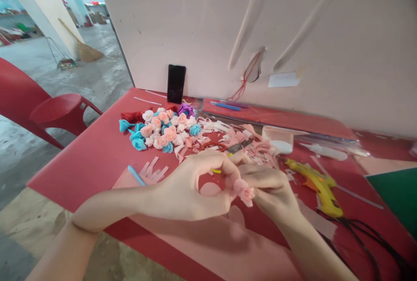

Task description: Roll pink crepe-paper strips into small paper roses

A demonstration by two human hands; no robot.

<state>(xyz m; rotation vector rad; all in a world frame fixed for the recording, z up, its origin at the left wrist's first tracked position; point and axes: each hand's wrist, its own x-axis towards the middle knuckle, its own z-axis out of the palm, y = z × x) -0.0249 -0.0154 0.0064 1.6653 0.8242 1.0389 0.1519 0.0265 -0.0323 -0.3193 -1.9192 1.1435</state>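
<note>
Between my two hands is a small pink paper flower (244, 192), its petals turned toward the right. My left hand (198, 185) pinches its base between thumb and forefinger. My right hand (272, 185) closes on the flower's other side, fingertips against the petals. Under the hands lie a round pink paper piece (210, 189) and a large pink sheet (208, 246). Just behind them, pink paper scraps (260, 150) partly cover a pair of scissors (239, 146). A heap of finished paper flowers (163, 131) in pink, white, blue and purple sits to the left.
A yellow glue gun (321, 185) with black cables lies at the right. A dark phone (176, 84) leans on the pale wall panel (208, 24) behind the red table (74, 163). A blue pen (136, 175) rests near paper strips. A red chair (57, 107) stands left.
</note>
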